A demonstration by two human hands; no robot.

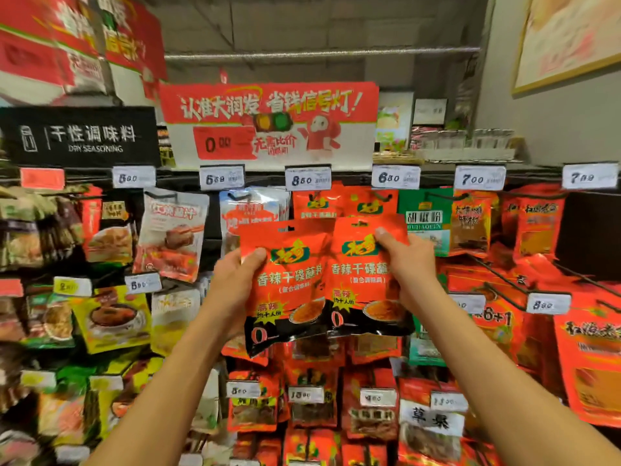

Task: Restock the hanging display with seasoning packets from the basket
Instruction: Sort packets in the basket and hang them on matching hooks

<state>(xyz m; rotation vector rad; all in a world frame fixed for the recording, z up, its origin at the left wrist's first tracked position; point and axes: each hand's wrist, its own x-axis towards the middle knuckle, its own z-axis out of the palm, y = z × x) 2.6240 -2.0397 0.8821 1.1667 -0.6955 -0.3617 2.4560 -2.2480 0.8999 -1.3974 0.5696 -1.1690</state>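
I hold two red seasoning packets side by side in front of the hanging display. My left hand (235, 280) grips the left packet (289, 284) at its left edge, thumb on the front. My right hand (408, 264) grips the right packet (359, 277) at its right edge, thumb near the top. Both packets are upright, red with a black bottom band, and their top hang holes sit just below matching red packets (314, 203) hanging on a hook under the 8.50 price tag (307, 178). The basket is out of view.
Rows of hooks carry many other packets: white ones (252, 206) at the left, a green pepper packet (425, 216) and red ones (534, 223) at the right. Bare hook rods (497, 274) stick out at the right. A red promotional sign (268, 119) hangs above.
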